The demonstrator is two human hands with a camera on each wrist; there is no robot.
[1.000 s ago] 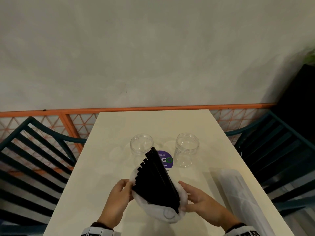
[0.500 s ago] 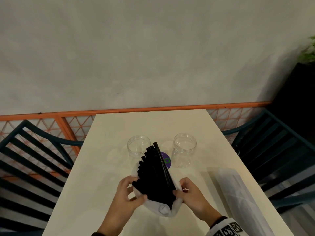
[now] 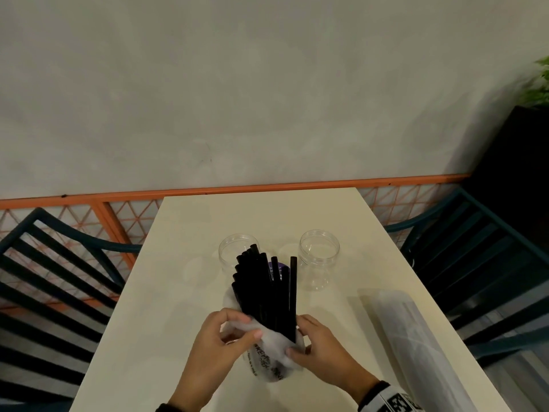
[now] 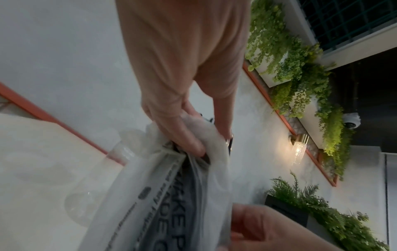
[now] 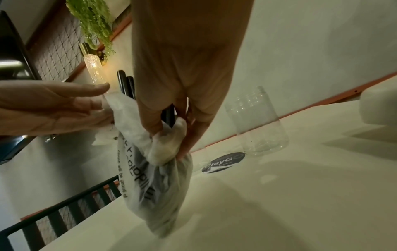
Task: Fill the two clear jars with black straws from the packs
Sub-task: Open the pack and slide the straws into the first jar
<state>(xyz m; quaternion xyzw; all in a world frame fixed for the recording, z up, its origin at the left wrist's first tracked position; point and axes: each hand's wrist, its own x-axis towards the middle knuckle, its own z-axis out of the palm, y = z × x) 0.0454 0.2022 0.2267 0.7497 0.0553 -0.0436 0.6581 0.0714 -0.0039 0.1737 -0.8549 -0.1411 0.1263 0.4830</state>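
Note:
Two clear jars stand empty at mid-table, the left jar [image 3: 236, 252] and the right jar [image 3: 319, 260]. In front of them a bundle of black straws [image 3: 267, 292] sticks up out of a white plastic pack [image 3: 271, 359] whose bottom rests on the table. My left hand [image 3: 248, 327] pinches the bunched plastic on the pack's left side. On the right side my right hand [image 3: 297, 337] grips the plastic as well. The right wrist view shows its fingers [image 5: 156, 130] squeezing a fold of the pack [image 5: 154, 186] just below the straws [image 5: 125, 84].
A second white pack [image 3: 410, 337] lies lengthwise along the cream table's [image 3: 261, 215] right edge. A round purple sticker [image 5: 223, 162] lies between the jars. Dark slatted chairs [image 3: 59, 278] flank the table, with an orange railing [image 3: 118, 194] and a grey wall behind.
The plastic has been pushed further down the straws, which now stand more upright and fan apart. Both hands have shifted from the pack's sides to pinching its bunched plastic.

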